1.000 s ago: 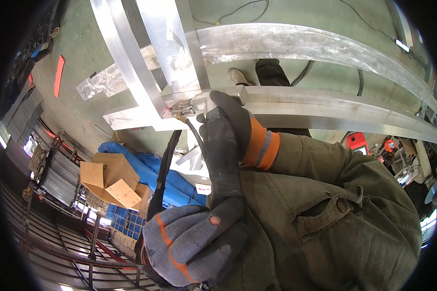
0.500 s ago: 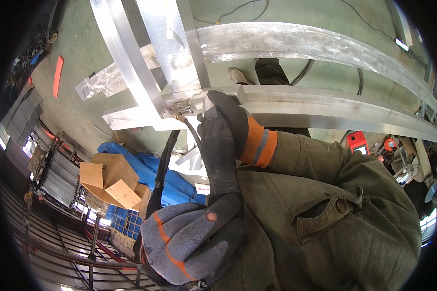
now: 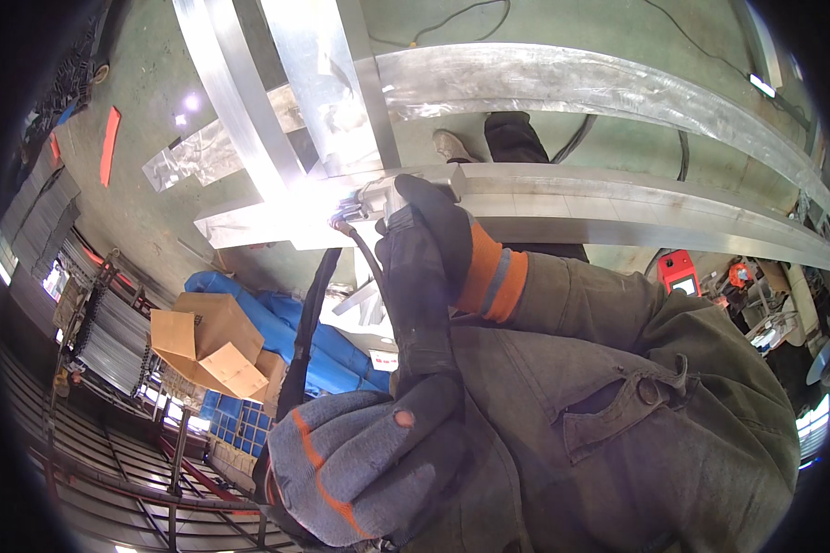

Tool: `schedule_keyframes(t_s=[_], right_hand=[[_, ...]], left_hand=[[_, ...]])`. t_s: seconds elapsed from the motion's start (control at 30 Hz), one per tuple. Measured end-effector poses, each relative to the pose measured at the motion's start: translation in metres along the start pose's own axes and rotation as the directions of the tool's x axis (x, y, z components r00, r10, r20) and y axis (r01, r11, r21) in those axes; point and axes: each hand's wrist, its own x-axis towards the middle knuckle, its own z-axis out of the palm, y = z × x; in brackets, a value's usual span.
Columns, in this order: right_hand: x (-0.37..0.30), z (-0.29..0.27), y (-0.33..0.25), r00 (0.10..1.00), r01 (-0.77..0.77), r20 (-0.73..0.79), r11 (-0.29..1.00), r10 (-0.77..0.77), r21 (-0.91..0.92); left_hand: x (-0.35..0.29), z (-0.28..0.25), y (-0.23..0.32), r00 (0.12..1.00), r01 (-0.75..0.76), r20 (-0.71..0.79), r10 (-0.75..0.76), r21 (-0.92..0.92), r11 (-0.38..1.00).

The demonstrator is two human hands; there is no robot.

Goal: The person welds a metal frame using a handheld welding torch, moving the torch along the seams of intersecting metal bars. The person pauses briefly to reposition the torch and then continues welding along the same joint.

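Note:
My right hand (image 3: 433, 230), in a dark glove with an orange cuff, is wrapped round the front of a welding torch (image 3: 413, 313). The torch has a black taped body and a metal nozzle at its head. Lower left, my left hand (image 3: 360, 465), in a grey and black glove with an orange stripe, closes round the torch's rear end. A glaring white-blue arc burns at the nozzle tip, at the joint between an upright aluminium bar (image 3: 235, 101) and a long aluminium beam (image 3: 618, 198). The glare hides the seam itself. A thin hose (image 3: 367, 249) runs beside the nozzle.
A second curved aluminium beam (image 3: 526, 78) lies beyond, with a person's shoe (image 3: 450, 146) and dark trouser leg under it. An open cardboard box (image 3: 207, 336) rests by blue wrapped material (image 3: 327, 355) at left. A red device (image 3: 679, 272) stands at right; cables cross the floor.
A bright arc has lit at the torch tip, with light flaring over the joint. Both hands and the torch have stayed almost in place.

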Motion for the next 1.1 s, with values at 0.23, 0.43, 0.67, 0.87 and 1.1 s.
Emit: schedule_keyframes(t_s=[0.23,0.43,0.67,0.87,1.1], right_hand=[[0.003,0.000,0.002,0.984,0.134,0.104,0.988,-0.142,0.079],[-0.003,-0.012,0.011,0.952,0.292,0.113,0.739,-0.283,-0.607],[0.002,-0.009,0.009,0.997,0.062,0.005,0.799,-0.074,-0.599],[-0.004,-0.007,0.003,0.927,0.337,0.138,0.609,-0.349,-0.718],[-0.014,-0.004,-0.010,0.976,0.187,-0.029,0.893,-0.218,-0.410]], left_hand=[[0.000,0.003,-0.001,0.999,-0.011,-0.032,0.011,0.002,1.000],[0.000,0.003,0.001,0.999,-0.007,-0.040,0.007,0.009,1.000],[-0.001,0.003,0.002,0.999,-0.001,-0.046,0.002,0.009,1.000],[0.003,0.009,0.008,0.994,0.071,-0.082,-0.066,0.063,0.995],[0.016,0.006,0.000,0.996,-0.074,-0.052,0.069,-0.105,0.992]])
